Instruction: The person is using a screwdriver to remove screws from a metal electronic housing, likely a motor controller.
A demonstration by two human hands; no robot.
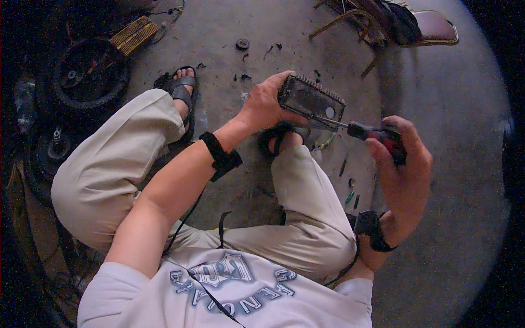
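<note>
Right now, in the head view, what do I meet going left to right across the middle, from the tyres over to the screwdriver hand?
Black tyre → sandal → left hand → finned black box → screwdriver → right hand.

Your view is dim and flat, with a reddish-purple cast. Soft daylight reaches the concrete floor (448,180) from the upper right; the left side falls into deep shadow. Fisheye bending is strong toward the rim, and black vignette fills your corners. Fine grain throughout; no glare.
</note>
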